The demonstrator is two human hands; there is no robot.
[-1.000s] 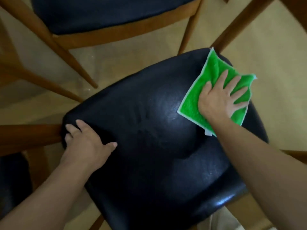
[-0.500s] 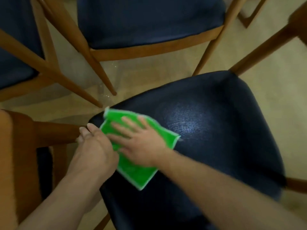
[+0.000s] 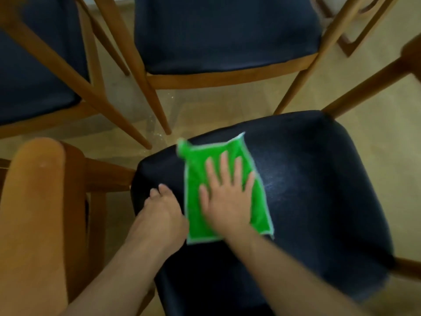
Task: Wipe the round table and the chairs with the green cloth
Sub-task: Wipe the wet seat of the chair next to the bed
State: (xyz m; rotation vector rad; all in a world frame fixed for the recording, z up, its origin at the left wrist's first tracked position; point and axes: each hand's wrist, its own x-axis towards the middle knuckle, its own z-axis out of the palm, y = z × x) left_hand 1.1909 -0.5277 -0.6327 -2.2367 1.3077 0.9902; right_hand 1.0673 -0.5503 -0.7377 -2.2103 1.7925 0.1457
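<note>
I judge the step in hand to be wiping a chair seat (image 3: 307, 190); the round table is not in view. The green cloth (image 3: 198, 169) lies flat on the left part of the dark seat. My right hand (image 3: 225, 195) presses on it with fingers straight and spread, gripping nothing. My left hand (image 3: 161, 215) rests on the seat's left edge just beside the cloth; its fingers curve over the rim, but I cannot tell whether they grip it. The next move calls for sliding the cloth across the uncovered right part under even pressure.
</note>
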